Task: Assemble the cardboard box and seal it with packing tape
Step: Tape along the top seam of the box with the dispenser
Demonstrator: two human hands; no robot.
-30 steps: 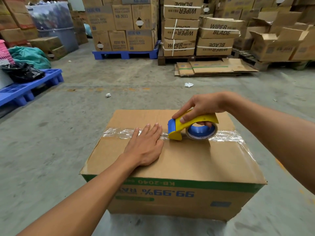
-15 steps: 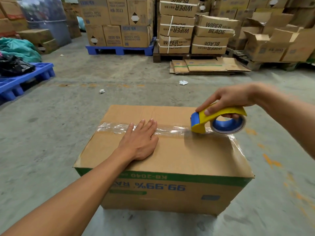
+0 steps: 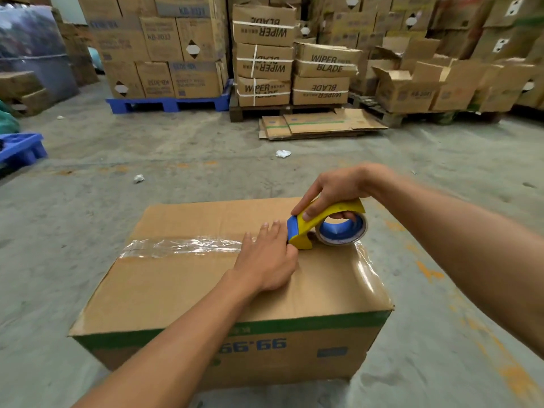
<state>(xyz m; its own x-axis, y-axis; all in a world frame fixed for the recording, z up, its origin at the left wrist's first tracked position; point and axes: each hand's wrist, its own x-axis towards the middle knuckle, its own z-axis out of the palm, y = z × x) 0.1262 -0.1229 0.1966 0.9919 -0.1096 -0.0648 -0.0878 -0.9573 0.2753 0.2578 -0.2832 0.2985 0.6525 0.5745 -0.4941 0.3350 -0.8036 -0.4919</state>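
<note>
A closed cardboard box (image 3: 176, 284) with a green band stands on the concrete floor in front of me. A strip of clear packing tape (image 3: 179, 247) runs along its top seam from the left edge toward the middle. My right hand (image 3: 332, 192) grips a yellow and blue tape dispenser (image 3: 326, 225) that rests on the box top near its right end. My left hand (image 3: 265, 260) lies flat on the box top, fingers spread, pressing on the tape right beside the dispenser's blue front. Shiny tape also covers the top's right edge.
Stacks of cardboard boxes (image 3: 265, 54) on pallets line the back. Flattened cardboard (image 3: 318, 125) lies on the floor ahead. A blue pallet (image 3: 20, 150) sits at the left. Two crumpled scraps of paper (image 3: 283, 153) lie on the concrete beyond the box.
My right hand has pulled the dispenser along the seam to the right. My left hand has slid right along the tape until it touches the dispenser. The head camera has shifted.
</note>
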